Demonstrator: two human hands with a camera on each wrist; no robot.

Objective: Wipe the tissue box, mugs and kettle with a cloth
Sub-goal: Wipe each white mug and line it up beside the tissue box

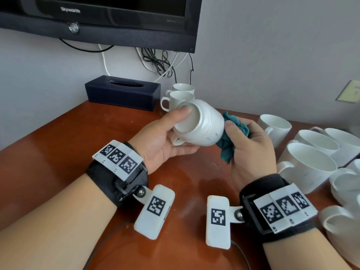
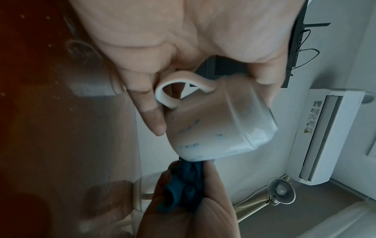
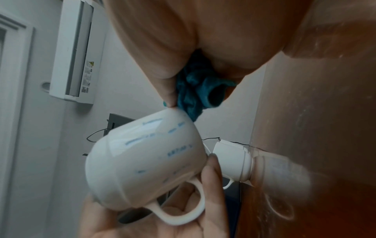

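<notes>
My left hand holds a white mug on its side above the table, thumb on the rim, fingers under it by the handle. Blue smears mark the mug's wall. My right hand grips a bunched teal cloth and presses it against the mug's base. The cloth sits between thumb and fingers. A dark blue tissue box stands at the back by the wall. Two white mugs stand next to it. No kettle is in view.
Several more white mugs crowd the right side of the reddish-brown table. A black television hangs above with cables dangling behind the tissue box. An air conditioner is on the wall.
</notes>
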